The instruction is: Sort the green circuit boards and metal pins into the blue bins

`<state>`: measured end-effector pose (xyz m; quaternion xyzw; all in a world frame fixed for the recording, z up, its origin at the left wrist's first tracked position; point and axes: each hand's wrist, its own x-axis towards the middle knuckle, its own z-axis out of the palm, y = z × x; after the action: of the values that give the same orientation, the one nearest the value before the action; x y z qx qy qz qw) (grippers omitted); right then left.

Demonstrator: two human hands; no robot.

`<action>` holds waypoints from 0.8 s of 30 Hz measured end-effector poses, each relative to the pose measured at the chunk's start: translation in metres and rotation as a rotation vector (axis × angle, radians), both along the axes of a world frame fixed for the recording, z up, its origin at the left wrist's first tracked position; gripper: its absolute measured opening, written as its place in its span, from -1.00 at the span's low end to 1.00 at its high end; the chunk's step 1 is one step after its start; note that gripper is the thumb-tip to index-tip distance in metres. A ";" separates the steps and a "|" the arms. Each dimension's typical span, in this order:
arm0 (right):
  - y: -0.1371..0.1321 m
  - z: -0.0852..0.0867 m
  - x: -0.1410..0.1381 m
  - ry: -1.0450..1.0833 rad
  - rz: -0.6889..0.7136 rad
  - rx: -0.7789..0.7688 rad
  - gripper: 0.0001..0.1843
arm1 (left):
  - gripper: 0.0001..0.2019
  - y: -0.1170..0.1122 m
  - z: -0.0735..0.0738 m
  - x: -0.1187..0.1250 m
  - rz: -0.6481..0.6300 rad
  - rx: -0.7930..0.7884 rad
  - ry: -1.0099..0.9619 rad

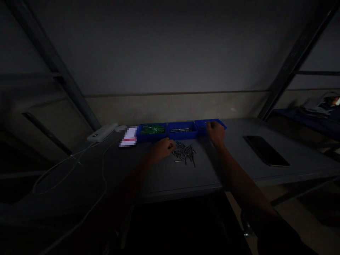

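Three blue bins stand in a row at the back of a grey table (164, 177). The left bin (152, 131) holds green parts, the middle bin (182, 130) holds metal pieces. My right hand (215, 133) reaches into the right bin (211, 124), its fingers curled over the near rim; what they hold is hidden. My left hand (164, 147) rests on the table with fingers closed, touching the left edge of a pile of several small metal pins (184, 153) that lies in front of the middle bin.
A dark phone (265, 151) lies flat on the table at the right. A white power bank (102, 132) with a white cable (79, 156) sits at the back left, beside a small white and pink card (129, 137). Slanted metal frame posts stand at both sides.
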<state>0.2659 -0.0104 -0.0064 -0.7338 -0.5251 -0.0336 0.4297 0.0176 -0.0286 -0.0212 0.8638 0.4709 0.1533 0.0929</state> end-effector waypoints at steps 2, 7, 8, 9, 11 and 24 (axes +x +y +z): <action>0.002 -0.003 0.005 0.030 -0.069 -0.047 -0.64 | -0.90 -0.003 0.002 0.003 0.021 0.017 0.060; 0.002 -0.005 -0.005 0.037 -0.003 -0.090 -0.62 | -0.85 -0.005 0.003 0.008 0.040 0.102 0.127; 0.001 -0.004 -0.010 0.030 0.058 -0.080 -0.62 | -0.84 -0.004 0.003 0.008 0.052 0.102 0.107; 0.000 -0.003 -0.017 0.019 0.141 -0.067 -0.63 | -0.82 -0.003 0.004 0.007 0.063 0.098 0.080; -0.005 -0.002 -0.033 -0.014 0.364 -0.043 -0.67 | -0.78 0.001 0.006 0.005 0.078 0.087 0.024; -0.019 -0.010 -0.075 -0.142 0.920 -0.060 -0.85 | -0.85 0.004 0.009 0.000 0.050 0.068 -0.489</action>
<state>0.1913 -0.0292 -0.0165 -0.4327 -0.8248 0.1258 0.3415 0.0172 -0.0243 -0.0121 0.7918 0.4501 0.3757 0.1710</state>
